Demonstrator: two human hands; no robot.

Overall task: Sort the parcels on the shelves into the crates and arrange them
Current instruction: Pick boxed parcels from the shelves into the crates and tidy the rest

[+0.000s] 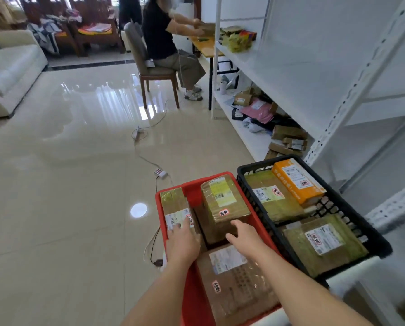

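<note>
I am working both hands down into the red crate [171,236], which is sitting at six o'clock on the floor with the black crate [373,241] touching it at three o'clock. My left hand [182,241] is lying flat, fingers straight, on the narrow taped carton [174,205] along the crate's nine o'clock wall. My right hand [246,236] is spreading wide, fingers relaxed, against the near end of the tall taped carton [222,203] in the middle; neither hand is gripping anything. A flatter labelled carton [234,278] is lying under my right forearm at the six o'clock end.

I am judging these parcels to be stiff cardboard, glossy with tape and so likely slick, and probably moderate in weight. I would be taking the tall one by its two long sides, low down, rather than by the taped top. Three more parcels, one orange [297,182], are already lying in the black crate. More parcels are waiting on the lower shelf [255,142] at one o'clock, while another person is sitting at a table [203,47] at twelve o'clock.
</note>
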